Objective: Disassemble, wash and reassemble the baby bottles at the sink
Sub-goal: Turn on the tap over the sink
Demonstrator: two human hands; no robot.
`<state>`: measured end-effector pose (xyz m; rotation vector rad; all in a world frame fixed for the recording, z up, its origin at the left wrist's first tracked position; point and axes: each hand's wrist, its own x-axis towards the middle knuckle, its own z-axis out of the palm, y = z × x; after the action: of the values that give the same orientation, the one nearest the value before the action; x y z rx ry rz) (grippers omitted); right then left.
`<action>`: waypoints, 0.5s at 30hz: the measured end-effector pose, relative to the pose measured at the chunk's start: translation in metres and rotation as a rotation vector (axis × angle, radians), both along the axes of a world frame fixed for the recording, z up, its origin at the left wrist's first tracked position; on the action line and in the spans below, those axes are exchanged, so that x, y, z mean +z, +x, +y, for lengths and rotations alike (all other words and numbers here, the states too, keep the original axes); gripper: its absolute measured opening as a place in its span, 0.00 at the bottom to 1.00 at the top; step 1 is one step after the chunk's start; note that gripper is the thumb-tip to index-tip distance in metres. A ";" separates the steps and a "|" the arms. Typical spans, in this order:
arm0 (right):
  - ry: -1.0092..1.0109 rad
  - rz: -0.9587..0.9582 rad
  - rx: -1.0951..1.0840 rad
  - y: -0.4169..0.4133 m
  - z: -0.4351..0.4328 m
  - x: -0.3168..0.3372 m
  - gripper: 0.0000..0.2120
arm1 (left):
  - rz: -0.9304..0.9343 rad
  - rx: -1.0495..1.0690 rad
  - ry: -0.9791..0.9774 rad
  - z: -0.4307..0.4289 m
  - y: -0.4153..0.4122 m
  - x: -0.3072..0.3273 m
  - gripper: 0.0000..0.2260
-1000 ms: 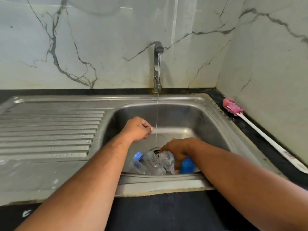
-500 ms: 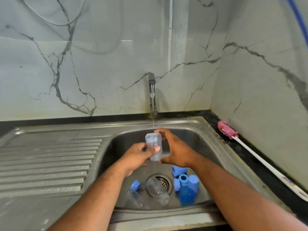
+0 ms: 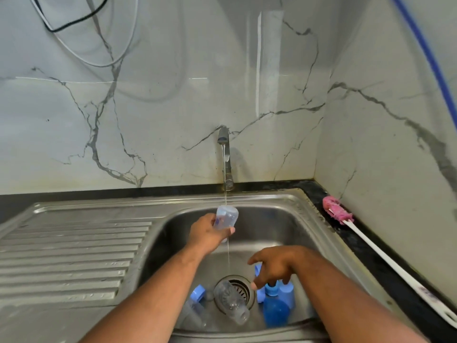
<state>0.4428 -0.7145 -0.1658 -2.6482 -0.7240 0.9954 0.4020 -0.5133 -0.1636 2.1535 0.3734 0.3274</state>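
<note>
My left hand [image 3: 210, 233] grips a clear baby bottle body [image 3: 226, 217] and holds it up beside the thin water stream from the tap [image 3: 223, 139]. My right hand [image 3: 274, 267] hovers low over the basin with fingers spread and pointing down, just above blue bottle parts [image 3: 278, 299]; it holds nothing. Another clear bottle [image 3: 232, 303] lies across the drain. A third clear bottle with a blue ring [image 3: 196, 305] lies at the basin's front left. A blue bottle [image 3: 275, 314] lies at the front right.
The steel sink [image 3: 309, 219] has a ribbed draining board [image 3: 69, 253] on its left. A pink bottle brush [image 3: 337, 210] with a long white handle lies on the dark counter at the right, along the marble wall. Cables hang on the wall above.
My right hand let go of the clear bottle and dropped toward the blue parts. My left hand kept the bottle, near the stream. The view tilted up.
</note>
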 end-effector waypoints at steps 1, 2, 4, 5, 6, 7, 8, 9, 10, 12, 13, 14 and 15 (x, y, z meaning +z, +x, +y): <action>0.004 0.002 0.000 0.000 -0.001 -0.001 0.42 | -0.026 0.003 -0.021 -0.007 0.006 0.005 0.20; 0.012 -0.002 0.010 0.000 -0.001 0.000 0.41 | -0.051 0.015 -0.062 -0.013 0.013 0.009 0.20; 0.027 0.000 0.028 0.000 -0.001 0.002 0.39 | -0.107 0.075 -0.177 -0.024 0.023 0.009 0.21; 0.028 0.005 0.040 0.000 0.000 0.002 0.38 | -0.129 0.108 -0.230 -0.027 0.027 0.005 0.21; 0.022 0.005 0.050 0.000 0.001 0.002 0.38 | -0.142 0.128 -0.252 -0.029 0.030 0.000 0.21; 0.019 0.004 0.052 0.001 0.001 0.003 0.38 | -0.148 0.134 -0.241 -0.029 0.034 -0.004 0.21; 0.015 0.006 0.045 0.002 0.002 0.002 0.38 | -0.152 0.133 -0.218 -0.028 0.038 -0.007 0.21; 0.015 0.004 0.044 0.002 0.002 0.002 0.38 | -0.162 0.131 -0.201 -0.026 0.040 -0.007 0.21; 0.013 -0.003 0.051 0.002 0.002 0.003 0.38 | -0.174 0.126 -0.194 -0.022 0.041 -0.007 0.21; 0.012 -0.005 0.067 0.003 0.003 0.003 0.37 | -0.184 0.124 -0.179 -0.019 0.043 -0.007 0.21; 0.015 -0.002 0.069 0.003 0.004 0.003 0.37 | -0.186 0.123 -0.177 -0.018 0.042 -0.006 0.22; 0.017 -0.002 0.066 0.004 0.004 0.002 0.37 | -0.191 0.119 -0.181 -0.017 0.042 -0.007 0.22; 0.019 -0.002 0.062 0.006 0.005 0.001 0.37 | -0.198 0.115 -0.183 -0.016 0.042 -0.008 0.22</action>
<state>0.4486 -0.7097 -0.1647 -2.6254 -0.8162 0.9966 0.4445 -0.5290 -0.1716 1.9057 0.3986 0.5456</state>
